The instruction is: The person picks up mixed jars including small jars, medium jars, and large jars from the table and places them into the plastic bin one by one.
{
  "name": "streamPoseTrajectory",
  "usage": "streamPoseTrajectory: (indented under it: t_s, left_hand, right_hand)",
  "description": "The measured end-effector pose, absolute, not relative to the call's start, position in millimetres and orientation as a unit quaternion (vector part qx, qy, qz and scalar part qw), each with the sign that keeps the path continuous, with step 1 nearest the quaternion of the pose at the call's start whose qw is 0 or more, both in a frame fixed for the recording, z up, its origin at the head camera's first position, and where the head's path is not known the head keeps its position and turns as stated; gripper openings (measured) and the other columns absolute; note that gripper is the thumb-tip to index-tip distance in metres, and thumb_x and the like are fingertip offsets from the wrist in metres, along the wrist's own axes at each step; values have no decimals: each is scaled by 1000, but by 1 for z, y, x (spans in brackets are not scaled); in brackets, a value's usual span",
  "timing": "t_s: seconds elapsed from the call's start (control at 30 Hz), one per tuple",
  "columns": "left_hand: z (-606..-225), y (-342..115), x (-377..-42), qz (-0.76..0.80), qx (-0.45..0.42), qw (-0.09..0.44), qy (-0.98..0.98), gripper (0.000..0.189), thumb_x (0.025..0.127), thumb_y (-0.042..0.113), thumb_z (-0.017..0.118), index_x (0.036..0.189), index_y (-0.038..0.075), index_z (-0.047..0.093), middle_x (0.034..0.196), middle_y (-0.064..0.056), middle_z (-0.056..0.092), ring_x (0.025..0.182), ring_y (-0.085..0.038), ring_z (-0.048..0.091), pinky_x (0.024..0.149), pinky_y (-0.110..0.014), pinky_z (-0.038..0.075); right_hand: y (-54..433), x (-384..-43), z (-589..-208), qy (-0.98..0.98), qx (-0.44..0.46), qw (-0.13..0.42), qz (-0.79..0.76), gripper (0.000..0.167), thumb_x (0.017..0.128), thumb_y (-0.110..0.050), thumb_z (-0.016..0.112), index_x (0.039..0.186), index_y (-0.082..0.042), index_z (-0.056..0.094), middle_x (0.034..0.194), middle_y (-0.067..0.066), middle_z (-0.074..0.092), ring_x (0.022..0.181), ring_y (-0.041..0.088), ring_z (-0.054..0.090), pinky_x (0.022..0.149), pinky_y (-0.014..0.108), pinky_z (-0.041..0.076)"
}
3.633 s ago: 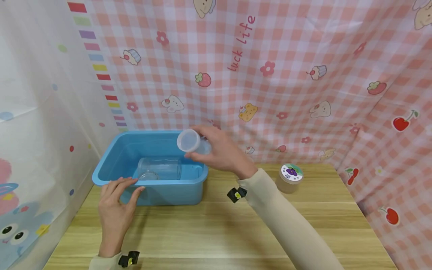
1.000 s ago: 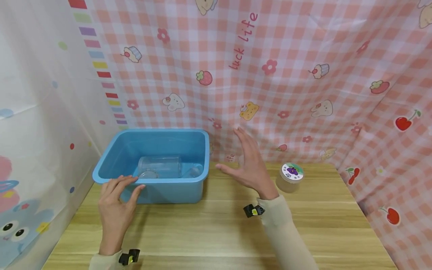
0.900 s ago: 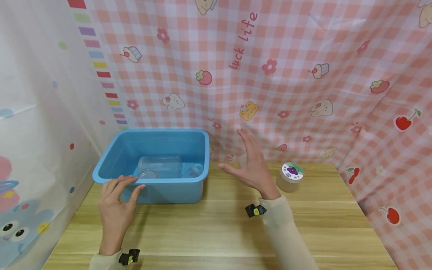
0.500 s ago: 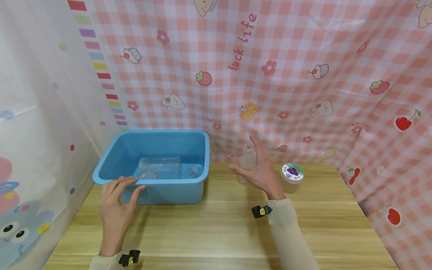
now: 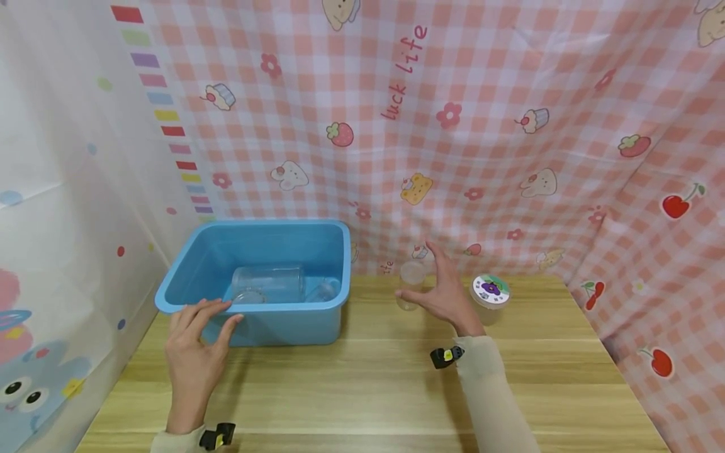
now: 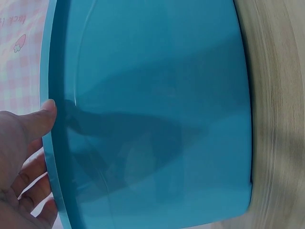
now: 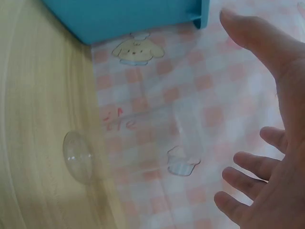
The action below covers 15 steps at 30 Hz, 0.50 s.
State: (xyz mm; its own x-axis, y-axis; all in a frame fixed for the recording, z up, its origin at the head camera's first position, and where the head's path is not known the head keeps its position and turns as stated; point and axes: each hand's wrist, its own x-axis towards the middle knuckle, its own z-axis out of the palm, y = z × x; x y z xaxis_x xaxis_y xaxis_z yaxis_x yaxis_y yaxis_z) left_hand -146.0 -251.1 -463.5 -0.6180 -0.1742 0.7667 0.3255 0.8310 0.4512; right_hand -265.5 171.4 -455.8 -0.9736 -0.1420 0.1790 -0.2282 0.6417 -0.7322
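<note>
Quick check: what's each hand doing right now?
Left hand: closed on the rim of the blue tub.
Right hand: open, holding nothing, near the clear jar.

My sleeves point(image 5: 494, 396) were cream, with black wrist devices point(image 5: 438, 358) marked in yellow. To the left I had a blue tub point(image 5: 272, 326) with colourless, see-through containers point(image 5: 274, 282) inside; the standing container point(image 5: 412, 275) to its right was clear too, its top cloudy white. The jar lid point(image 5: 490, 292) farther right was white, printed with a purple flower and green. Pale yellow-brown wood grain striped my tabletop point(image 5: 340, 390). The far cloth point(image 5: 368, 82) was pink-and-white check with red lettering, and the left cloth point(image 5: 62, 157) white with coloured dots.
</note>
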Motion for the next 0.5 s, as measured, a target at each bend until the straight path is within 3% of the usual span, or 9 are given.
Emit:
streamPoseTrajectory:
  t_s: [0.27,0.37,0.5]
  left_hand:
    - [-463,-249,-144,-288,-46,443,-848,37,70,3,92,104,0,78,106,-23,73,110,-46,59,98,-34,44]
    - [-465,-250,-144,-286,-48,447,-846,38,69,2,92,103,0,78,106,-23,73,109,-46,59,100,-30,43]
    - [-465,-252,-146,-285,-47,434,-853,35,74,8,91,105,-1,78,108,-24,73,112,-46,58,103,-19,37]
  right_hand:
    - [180,-270,-469,-895,93,5,436,126,69,-61,90,165,-32,14,171,10,20,155,39,27,118,70,31]
    - [181,-273,-477,-890,90,-1,446,124,69,-63,89,165,-36,15,171,7,22,155,36,29,117,70,34]
    - [181,-277,-484,-884,82,2,460,120,72,-57,89,165,-33,17,169,10,28,152,38,34,117,65,37]
